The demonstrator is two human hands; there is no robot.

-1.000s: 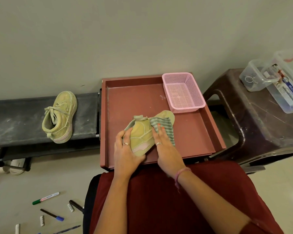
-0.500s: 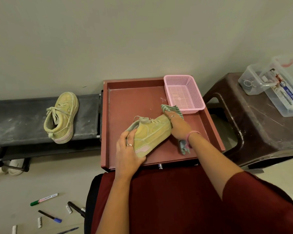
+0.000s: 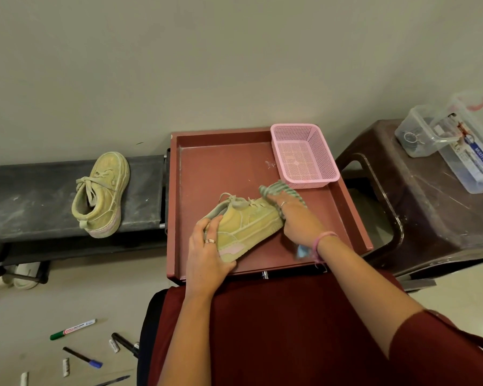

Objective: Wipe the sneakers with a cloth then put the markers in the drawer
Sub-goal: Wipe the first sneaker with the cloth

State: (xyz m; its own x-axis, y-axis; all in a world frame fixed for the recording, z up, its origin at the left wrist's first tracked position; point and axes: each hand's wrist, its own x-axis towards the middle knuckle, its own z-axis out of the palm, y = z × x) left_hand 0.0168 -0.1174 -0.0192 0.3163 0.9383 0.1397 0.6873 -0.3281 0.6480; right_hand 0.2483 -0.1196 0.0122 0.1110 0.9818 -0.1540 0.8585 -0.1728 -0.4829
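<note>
On the dark bench (image 3: pixel 34 196) at left, a second sneaker (image 3: pixel 101 195) is laid near the right end, toe toward the wall. On the floor below, markers (image 3: pixel 73 329) are scattered, with loose caps among them. The red drawer (image 3: pixel 223 165) is seen pulled open; its rear left portion is bare, and a pink basket (image 3: pixel 304 157) fills its rear right corner. The sneaker (image 3: pixel 246 225), yellow-green suede with a pink heel patch and pale laces, is laid toward the drawer's front edge, its long axis running diagonally, heel at front left and toe at rear right. The heel is gripped by the left hand (image 3: pixel 207 254). A striped green cloth (image 3: pixel 283 190) is pressed against the toe by the right hand (image 3: pixel 296 221), fingers curled over it. A brown stool (image 3: pixel 430 218) bearing clear boxes (image 3: pixel 457 140) stands beside the drawer's right edge.
</note>
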